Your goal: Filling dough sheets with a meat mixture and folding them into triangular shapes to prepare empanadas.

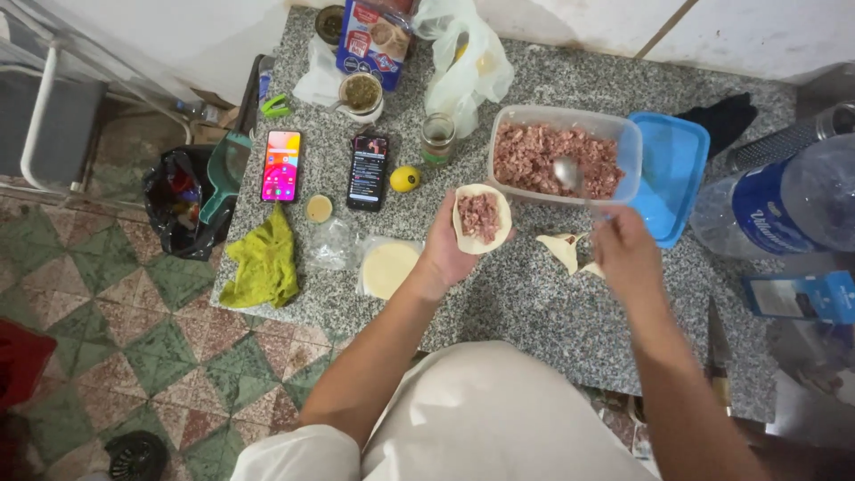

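**Presently: Wrapper in Left Palm, Spoon at the Meat Tub**

Left hand (448, 251) is raised palm-up over the granite counter (534, 303), fingers loosely cupped beneath a round dough wrapper (482, 218) that bears a small mound of minced meat at its centre. Right hand (626, 252) is closed around the handle of a metal spoon (567, 173); the spoon's bowl rests in the minced meat inside a clear plastic tub (629, 134) standing just beyond both hands. A blue lid (674, 169) lies touching the tub's right side. Two folded dumplings (566, 249) sit on the counter between the hands, near the right one.

A stack of wrappers (388, 268) in plastic lies just left of the left forearm. Farther left are a green cloth (264, 260), two phones (281, 166) side by side, and a lemon (405, 179). A large water bottle (784, 207) lies at the counter's right end.
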